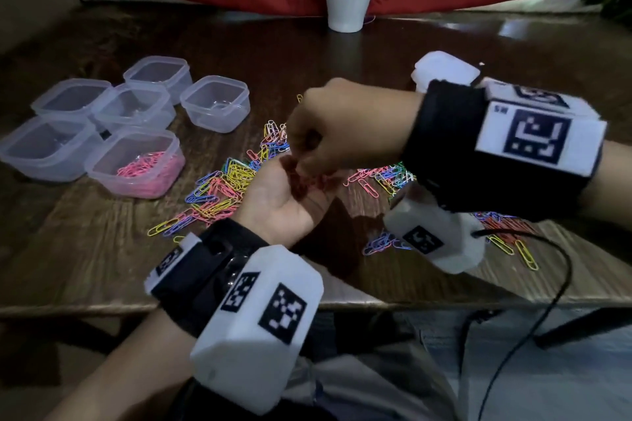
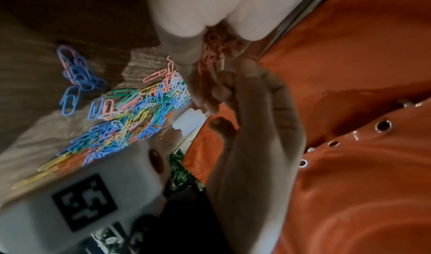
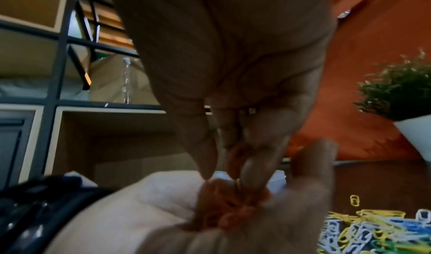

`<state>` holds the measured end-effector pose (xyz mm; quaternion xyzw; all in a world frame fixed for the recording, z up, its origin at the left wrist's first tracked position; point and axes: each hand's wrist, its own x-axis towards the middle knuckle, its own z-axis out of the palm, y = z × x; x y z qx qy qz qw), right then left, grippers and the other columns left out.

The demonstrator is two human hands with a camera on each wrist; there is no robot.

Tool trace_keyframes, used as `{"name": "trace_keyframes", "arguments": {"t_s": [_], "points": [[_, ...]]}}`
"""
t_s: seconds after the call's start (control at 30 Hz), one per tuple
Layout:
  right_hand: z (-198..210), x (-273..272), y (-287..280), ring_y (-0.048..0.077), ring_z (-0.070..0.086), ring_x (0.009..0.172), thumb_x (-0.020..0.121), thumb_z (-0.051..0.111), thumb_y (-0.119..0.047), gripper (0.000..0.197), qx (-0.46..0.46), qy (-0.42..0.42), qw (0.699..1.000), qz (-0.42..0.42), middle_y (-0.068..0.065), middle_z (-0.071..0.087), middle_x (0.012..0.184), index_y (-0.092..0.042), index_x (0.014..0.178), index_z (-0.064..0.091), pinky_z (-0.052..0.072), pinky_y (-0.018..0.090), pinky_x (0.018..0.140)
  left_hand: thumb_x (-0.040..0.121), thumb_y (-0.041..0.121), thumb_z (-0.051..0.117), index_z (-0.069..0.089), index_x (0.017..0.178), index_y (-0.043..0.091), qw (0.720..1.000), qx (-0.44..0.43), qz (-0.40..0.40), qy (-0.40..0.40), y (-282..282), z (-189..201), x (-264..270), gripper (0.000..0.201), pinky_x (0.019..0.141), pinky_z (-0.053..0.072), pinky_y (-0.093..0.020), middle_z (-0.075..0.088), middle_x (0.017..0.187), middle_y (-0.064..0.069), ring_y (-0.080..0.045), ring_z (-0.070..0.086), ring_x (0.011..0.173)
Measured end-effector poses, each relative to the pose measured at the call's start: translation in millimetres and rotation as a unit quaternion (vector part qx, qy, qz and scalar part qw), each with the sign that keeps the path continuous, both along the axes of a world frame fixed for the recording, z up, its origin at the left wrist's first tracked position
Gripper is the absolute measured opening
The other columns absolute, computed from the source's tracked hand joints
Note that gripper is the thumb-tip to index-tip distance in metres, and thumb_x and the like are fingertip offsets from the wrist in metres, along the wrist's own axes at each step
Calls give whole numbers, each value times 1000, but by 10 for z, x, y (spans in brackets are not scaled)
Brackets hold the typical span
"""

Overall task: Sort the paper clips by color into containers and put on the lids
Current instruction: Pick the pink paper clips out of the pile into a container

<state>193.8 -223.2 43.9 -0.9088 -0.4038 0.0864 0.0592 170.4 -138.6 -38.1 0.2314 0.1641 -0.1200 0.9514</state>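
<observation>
Cupped palm-up, left hand [image 1: 284,202] is cradling red clips [image 1: 304,178]; right hand [image 1: 328,133] is pinching some from above. Light, slippery wire, they probably tangle, so pinching one loop looks best. Mixed pile [image 1: 222,188] is lying on worktop [image 1: 85,249]; pink ones are filling one container [image 1: 136,164].

Each forearm carries a black wrist strap [image 1: 444,133] fitted with white housing blocks [image 1: 260,328] bearing black-and-white square fiducial markers [image 1: 537,137]. A black cable [image 1: 533,328] exits the right unit's lower housing. Forearms are unsleeved.
</observation>
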Motion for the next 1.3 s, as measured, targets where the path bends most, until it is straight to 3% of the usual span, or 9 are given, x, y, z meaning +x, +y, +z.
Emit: {"name": "trace_keyframes", "arguments": {"t_s": [0.1,0.2,0.3,0.37,0.57,0.9,1.07,1.2,1.3], "points": [[32,113,-99,11,56,79,80,65,-21,17,89,-44,995,6,-2,64,82,-18,95,72,47,24,73,94,10,38,59,74,-6,996,-86,34,18,102,1,18,33,51,57,-34,65,66,-18,-27,66,55],[20,406,-323,8,52,72,79,69,-17,18,171,-58,983,-31,-1,61,80,-13,96,72,34,15,61,81,7,46,55,73,-3,993,-105,42,13,233,41,-23,15,43,53,-23,61,61,-14,-23,64,48],[-232,602,-432,4,49,65,77,72,-14,26,-2,-3,1000,-11,-6,63,81,-15,103,71,38,9,62,81,9,49,51,72,2,993,-99,60,21,341,33,-49,12,40,48,-15,57,58,-9,-18,60,45],[-430,656,-431,6,48,78,77,73,-19,32,-97,-4,995,8,-8,63,97,-25,108,69,44,24,73,86,10,48,51,70,2,992,-105,66,37,378,1,-66,18,39,46,-14,56,58,-7,-17,59,44],[-574,721,-367,18,51,101,77,72,-26,34,-118,-9,991,55,-3,56,106,-27,111,66,44,32,77,83,9,49,51,68,4,994,-77,61,38,347,-2,-112,16,37,43,-11,52,60,-2,-13,58,43],[-656,690,-347,21,53,96,89,58,-24,16,-163,-39,984,62,4,59,105,-13,100,62,31,26,65,96,11,42,53,74,2,992,-43,108,46,276,-52,-89,26,46,54,-21,59,61,-7,-17,63,47],[-681,616,-376,20,46,92,94,49,-26,16,-189,-33,980,46,0,43,98,-12,100,54,30,27,68,98,13,36,54,72,2,989,-51,132,38,250,-92,-108,33,55,56,-29,63,59,-10,-20,67,52],[-543,612,-427,16,50,85,94,49,-23,16,-37,74,996,-28,5,55,94,-10,100,53,40,30,74,99,16,32,57,78,0,989,-52,135,40,236,-134,-124,36,63,57,-34,66,66,-14,-24,70,65],[-352,542,-391,1,45,57,92,53,-16,7,141,207,966,-62,-2,52,73,-11,87,52,39,17,52,99,18,29,58,82,1,991,-24,122,47,170,-147,-113,38,72,51,-35,67,72,-14,-19,65,85]]}}
